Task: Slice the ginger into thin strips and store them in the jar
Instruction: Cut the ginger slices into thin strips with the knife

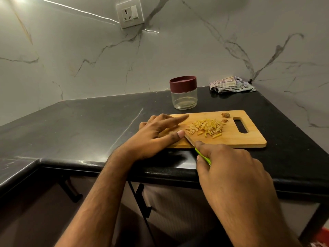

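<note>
We cut ginger strips (206, 127) on a board (249, 138); we read no writing anywhere.

Our left hand (156, 136) lies flat on the board, fingers straight and spread, beside the pile. Our right hand (229, 168) grips a green-handled knife (203, 157), blade touching the strips. The lidded jar (183, 92) stands behind the board on a black counter (80, 125) under marble walls (71, 59).

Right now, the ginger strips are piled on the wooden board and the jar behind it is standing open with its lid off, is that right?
Not quite: the head view shows the jar with its maroon lid on, so it is closed. The rest holds: the ginger strips are piled on the wooden board, and the jar stands behind it.
</note>
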